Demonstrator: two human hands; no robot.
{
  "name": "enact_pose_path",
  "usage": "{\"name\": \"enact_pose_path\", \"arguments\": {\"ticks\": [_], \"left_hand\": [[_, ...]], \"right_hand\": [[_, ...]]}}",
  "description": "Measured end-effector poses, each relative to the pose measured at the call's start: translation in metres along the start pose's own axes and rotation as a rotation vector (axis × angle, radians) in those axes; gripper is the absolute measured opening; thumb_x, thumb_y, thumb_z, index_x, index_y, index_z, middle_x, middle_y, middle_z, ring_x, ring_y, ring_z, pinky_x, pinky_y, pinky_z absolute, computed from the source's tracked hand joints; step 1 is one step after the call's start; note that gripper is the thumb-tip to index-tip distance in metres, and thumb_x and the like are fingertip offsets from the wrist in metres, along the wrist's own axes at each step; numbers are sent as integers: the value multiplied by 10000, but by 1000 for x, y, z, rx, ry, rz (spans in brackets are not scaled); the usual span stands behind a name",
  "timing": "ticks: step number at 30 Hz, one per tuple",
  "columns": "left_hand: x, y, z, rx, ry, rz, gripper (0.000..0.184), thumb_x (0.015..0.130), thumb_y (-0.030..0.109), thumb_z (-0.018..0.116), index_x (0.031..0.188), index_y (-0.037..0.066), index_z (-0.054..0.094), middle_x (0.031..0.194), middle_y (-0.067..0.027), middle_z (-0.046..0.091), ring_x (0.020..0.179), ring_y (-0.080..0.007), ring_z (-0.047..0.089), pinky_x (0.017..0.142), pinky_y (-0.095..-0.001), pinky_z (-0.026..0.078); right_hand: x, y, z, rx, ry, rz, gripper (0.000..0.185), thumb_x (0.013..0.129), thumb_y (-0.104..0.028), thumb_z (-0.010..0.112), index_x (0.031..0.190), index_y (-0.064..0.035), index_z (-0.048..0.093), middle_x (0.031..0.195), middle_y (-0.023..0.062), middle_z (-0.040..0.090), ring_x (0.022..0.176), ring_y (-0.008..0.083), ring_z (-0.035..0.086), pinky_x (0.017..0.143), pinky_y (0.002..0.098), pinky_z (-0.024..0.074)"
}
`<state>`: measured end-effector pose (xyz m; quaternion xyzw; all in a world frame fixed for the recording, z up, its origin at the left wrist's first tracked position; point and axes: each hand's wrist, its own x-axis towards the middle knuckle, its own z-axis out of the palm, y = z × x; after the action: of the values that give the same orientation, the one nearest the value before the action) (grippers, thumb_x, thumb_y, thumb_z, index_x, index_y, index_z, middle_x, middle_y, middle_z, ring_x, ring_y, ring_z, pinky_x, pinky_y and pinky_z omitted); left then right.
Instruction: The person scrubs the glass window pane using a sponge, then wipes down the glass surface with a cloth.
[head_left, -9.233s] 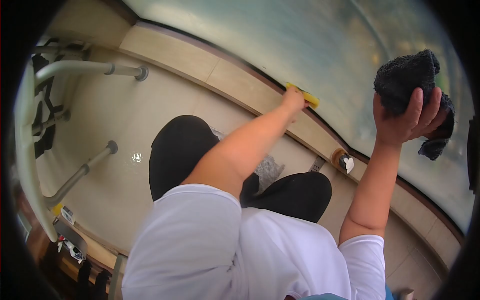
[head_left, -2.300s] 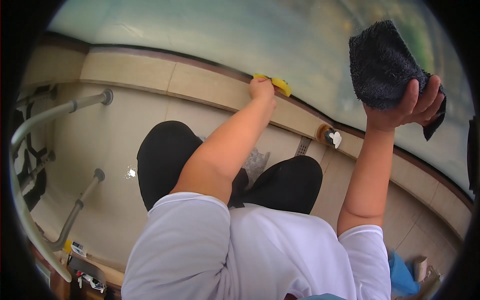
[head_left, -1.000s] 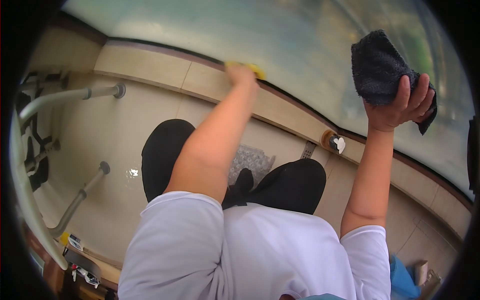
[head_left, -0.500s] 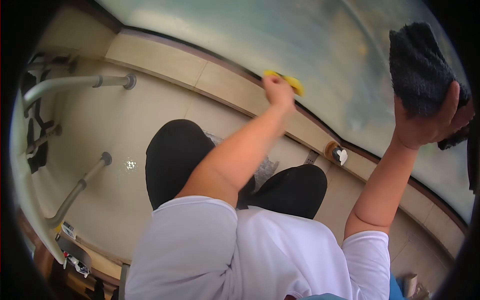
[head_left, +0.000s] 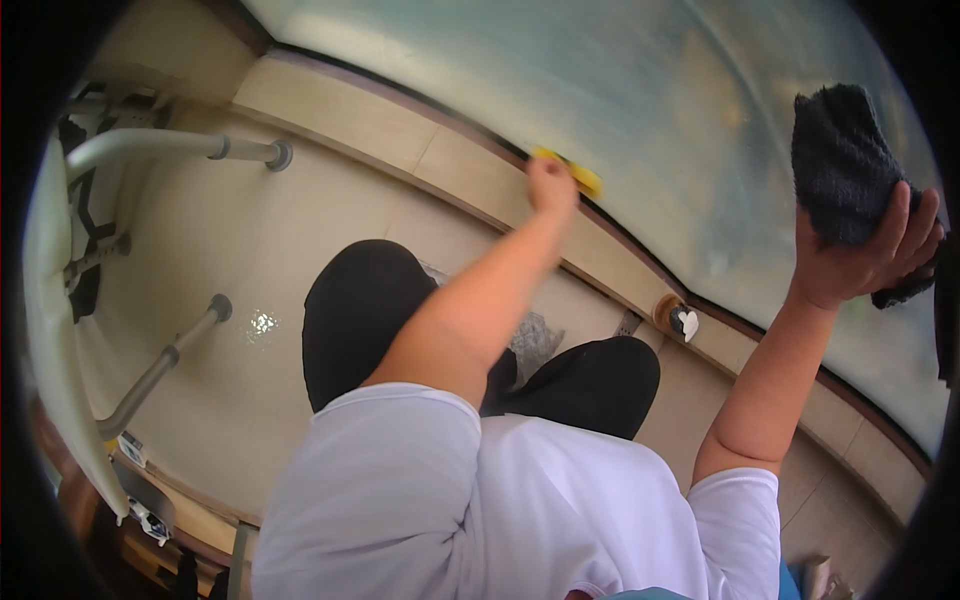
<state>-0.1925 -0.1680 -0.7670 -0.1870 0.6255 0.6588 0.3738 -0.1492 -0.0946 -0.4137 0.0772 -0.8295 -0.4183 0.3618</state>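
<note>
My left hand (head_left: 551, 184) is closed round a flat yellow tool (head_left: 572, 174) with a dark strip; its exact kind cannot be made out. The tool is at the dark lower frame of a hazy glass pane (head_left: 620, 90), just above the beige tiled ledge (head_left: 370, 115). To the right, my raised right hand (head_left: 862, 262) grips a dark grey cloth (head_left: 845, 160) bunched in front of the pane. Part of the cloth hangs below the fingers. Whether it touches the glass, I cannot tell.
A white seat with grey metal legs (head_left: 190, 335) stands on the left. On the ledge sits a small round brown holder (head_left: 668, 312) with a white heart-shaped piece (head_left: 686, 322). Wet-looking glare (head_left: 263, 322) shows on the floor. My bent black-clad knees (head_left: 365, 310) are near the ledge.
The view has shifted slightly. My left hand has slid a little left along the pane's lower frame with the yellow tool. The right hand and cloth appear slightly lower.
</note>
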Motion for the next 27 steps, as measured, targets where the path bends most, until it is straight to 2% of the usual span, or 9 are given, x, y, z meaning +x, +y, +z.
{"name": "enact_pose_path", "arguments": {"ticks": [1, 4, 8, 9, 12, 17, 21, 24, 27], "left_hand": [[-16, -4, 7, 21, -87, -9, 96, 819, 91, 526, 885, 23, 512, 867, -109, 577, 809, -225, 558, 742, -329, 446], [9, 10, -4, 100, 155, 35, 97, 816, 90, 536, 878, 18, 520, 874, -112, 578, 805, -227, 558, 733, -332, 446], [29, 44, -32, -235, 316, -17, 106, 828, 102, 537, 890, 17, 531, 873, -115, 589, 807, -230, 564, 725, -335, 448], [25, 37, -32, -119, 306, 65, 108, 831, 109, 539, 883, 15, 533, 867, -109, 592, 809, -228, 565, 726, -334, 448], [1, 19, -17, 178, 70, 50, 131, 829, 87, 508, 935, 14, 530, 912, -109, 581, 855, -207, 549, 754, -309, 436], [32, 41, -41, -220, 248, 52, 112, 810, 92, 537, 878, 3, 540, 888, -115, 576, 834, -216, 549, 746, -322, 434], [10, 7, -17, 233, 191, 223, 90, 788, 88, 566, 846, 25, 537, 828, -113, 593, 781, -231, 568, 714, -329, 450], [-1, 17, -12, 84, 74, -1, 133, 805, 106, 549, 903, 16, 541, 919, -126, 575, 849, -228, 552, 762, -323, 434], [35, 32, -37, -52, 229, 27, 92, 832, 70, 502, 901, 11, 517, 919, -102, 570, 845, -209, 546, 755, -321, 436]], "right_hand": [[1, -1, 0, 2, 6, 7, 742, 731, -654, 503, 1165, -53, 476, 1189, 164, 486, 1053, 355, 442, 908, 441, 329], [5, -14, 0, -13, 11, 64, 733, 736, -640, 515, 1166, -47, 471, 1177, 169, 490, 1066, 356, 439, 908, 444, 327], [7, -20, 1, -8, 40, 77, 728, 741, -614, 539, 1166, -27, 461, 1160, 185, 488, 1081, 352, 435, 903, 438, 329], [6, -20, 0, -19, 29, 75, 731, 741, -609, 545, 1167, -21, 458, 1159, 187, 485, 1084, 350, 433, 903, 437, 330], [5, -20, 1, -32, 29, 84, 735, 739, -596, 562, 1168, -9, 452, 1160, 190, 475, 1093, 344, 429, 905, 436, 329], [4, -20, -3, 5, -1, 73, 733, 730, -582, 586, 1163, -5, 454, 1165, 189, 471, 1100, 341, 428, 909, 446, 319], [3, -21, 0, -27, 4, 80, 738, 716, -576, 604, 1159, -5, 457, 1162, 188, 473, 1096, 347, 429, 910, 451, 313], [6, -23, 1, -20, 8, 80, 735, 711, -567, 613, 1159, -5, 457, 1149, 183, 478, 1078, 346, 436, 899, 449, 317], [6, -20, -1, -1, 2, 58, 721, 712, -550, 622, 1157, -7, 458, 1126, 178, 488, 1054, 345, 447, 880, 447, 325]]}}
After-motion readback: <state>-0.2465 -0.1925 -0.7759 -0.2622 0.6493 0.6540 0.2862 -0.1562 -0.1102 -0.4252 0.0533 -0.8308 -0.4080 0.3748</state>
